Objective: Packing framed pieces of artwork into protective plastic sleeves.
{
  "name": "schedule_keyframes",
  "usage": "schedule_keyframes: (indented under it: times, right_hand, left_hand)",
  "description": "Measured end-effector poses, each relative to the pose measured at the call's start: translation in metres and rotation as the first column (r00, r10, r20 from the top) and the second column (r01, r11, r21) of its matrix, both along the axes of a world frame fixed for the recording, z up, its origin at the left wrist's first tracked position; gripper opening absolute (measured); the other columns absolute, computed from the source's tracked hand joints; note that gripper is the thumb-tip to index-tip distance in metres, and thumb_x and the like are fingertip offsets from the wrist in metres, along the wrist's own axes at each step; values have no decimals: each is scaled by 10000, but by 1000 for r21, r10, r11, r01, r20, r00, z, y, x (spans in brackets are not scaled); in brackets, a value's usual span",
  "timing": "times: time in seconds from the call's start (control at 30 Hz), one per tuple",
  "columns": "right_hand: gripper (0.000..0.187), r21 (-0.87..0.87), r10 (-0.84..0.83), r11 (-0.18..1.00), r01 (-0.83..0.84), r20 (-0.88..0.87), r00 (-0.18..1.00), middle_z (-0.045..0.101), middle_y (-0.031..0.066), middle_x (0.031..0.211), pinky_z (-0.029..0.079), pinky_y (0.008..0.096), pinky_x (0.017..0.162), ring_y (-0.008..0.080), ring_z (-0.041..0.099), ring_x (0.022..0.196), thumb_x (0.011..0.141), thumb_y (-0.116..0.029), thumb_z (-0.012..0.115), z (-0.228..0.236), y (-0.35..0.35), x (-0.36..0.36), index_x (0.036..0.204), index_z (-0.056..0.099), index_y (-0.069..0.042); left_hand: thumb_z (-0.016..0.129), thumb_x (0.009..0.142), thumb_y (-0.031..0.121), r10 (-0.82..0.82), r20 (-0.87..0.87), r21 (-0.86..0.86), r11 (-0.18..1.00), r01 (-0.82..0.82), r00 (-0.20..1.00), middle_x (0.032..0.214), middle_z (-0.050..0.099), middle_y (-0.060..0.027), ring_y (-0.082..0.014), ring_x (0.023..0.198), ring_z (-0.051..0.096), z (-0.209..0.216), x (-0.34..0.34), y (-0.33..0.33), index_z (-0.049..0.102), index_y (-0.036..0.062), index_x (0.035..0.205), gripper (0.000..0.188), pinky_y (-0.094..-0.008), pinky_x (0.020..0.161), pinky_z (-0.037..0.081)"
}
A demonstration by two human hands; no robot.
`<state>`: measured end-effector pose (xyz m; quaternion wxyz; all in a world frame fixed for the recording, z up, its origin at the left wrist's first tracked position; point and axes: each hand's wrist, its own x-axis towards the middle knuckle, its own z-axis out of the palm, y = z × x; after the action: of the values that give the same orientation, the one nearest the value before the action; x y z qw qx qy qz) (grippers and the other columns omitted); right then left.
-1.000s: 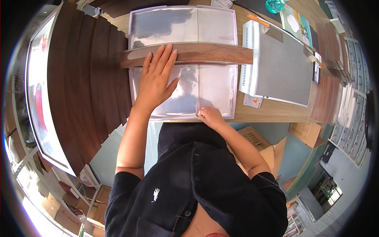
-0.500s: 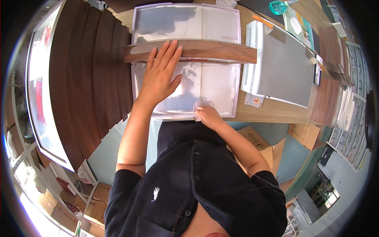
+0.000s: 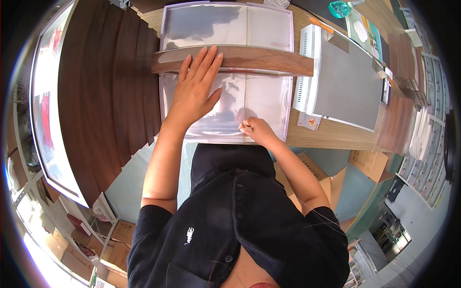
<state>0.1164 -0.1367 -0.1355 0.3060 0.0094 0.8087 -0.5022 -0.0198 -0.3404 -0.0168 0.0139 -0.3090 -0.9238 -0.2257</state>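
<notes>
Fingers stretched out, my left hand (image 3: 196, 89) lies flat, its fingertips resting on a long brown wood-grain bar (image 3: 269, 61). The bar crosses a stack of glossy, clear-covered sheets (image 3: 271, 101) with pale lilac edges on the table. My right hand (image 3: 257, 130) is closed in a pinch near the stack's front edge, right of centre. It appears to grip the front edge of the clear plastic film (image 3: 211, 130), which is raised and curved there; the exact hold is partly hidden by the fingers.
Overlapping dark brown boards (image 3: 96, 86) stand at the left. On the right lies a grey-topped white device (image 3: 353, 77), with a teal spray bottle (image 3: 339, 8) beyond it and a small card (image 3: 309, 121) beside it. Cardboard boxes (image 3: 367, 163) sit below the table's front edge.
My right hand has moved slightly up and away from the stack's front edge, with the film's front edge lifting and curving. My left hand stays on the bar.
</notes>
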Motion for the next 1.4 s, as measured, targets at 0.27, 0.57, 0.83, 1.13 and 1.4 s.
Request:
schedule_keyframes:
  times: [0.27, 0.57, 0.83, 1.13, 1.4]
  right_hand:
    - [75, 318, 169, 948, -23, -438, 883, 586, 68, 722, 445, 362, 641, 257, 575, 707, 743, -136, 619, 34, -6, -24, 732, 594, -66]
    - [104, 399, 292, 907, 135, -826, 482, 554, 80, 1041, 411, 403, 836, 240, 523, 1029, 735, -84, 612, 104, -2, -62, 830, 581, -53]
    - [109, 371, 254, 894, 249, -880, 400, 609, 128, 1030, 375, 446, 971, 292, 562, 1041, 787, -98, 588, 116, 10, -111, 867, 538, -43]
    - [171, 272, 178, 938, 214, -909, 376, 652, 75, 798, 518, 393, 788, 246, 650, 769, 758, -100, 621, 127, 12, -135, 895, 535, -45]
    - [197, 325, 195, 925, 197, -851, 487, 602, 67, 744, 474, 363, 631, 244, 595, 717, 717, -108, 664, 147, 34, -136, 881, 562, -66]
  left_hand:
    - [660, 727, 139, 2, 10, -1, 1000, -2, 1000, 1427, 304, -79, -258, 1318, 276, 3, 0, 1, 333, 86, 1358, 713, -443, 1075, 194]
    - [584, 816, 361, -11, 5, -21, 1000, 12, 1000, 1408, 337, -105, -268, 1320, 269, 7, -1, -2, 384, 47, 1322, 628, -439, 1077, 180]
    - [609, 796, 366, -28, -18, -117, 993, 25, 999, 1368, 391, -123, -268, 1283, 337, 24, -7, 2, 449, 27, 1262, 598, -428, 1044, 258]
    - [654, 730, 58, -30, -183, -18, 999, 27, 983, 1143, 596, -90, -261, 1077, 551, 24, -28, -3, 624, 36, 1007, 280, -372, 848, 449]
    - [627, 743, 23, -24, -140, 25, 999, 28, 990, 1091, 622, -85, -254, 1045, 572, 28, -34, -5, 633, 32, 965, 222, -363, 816, 466]
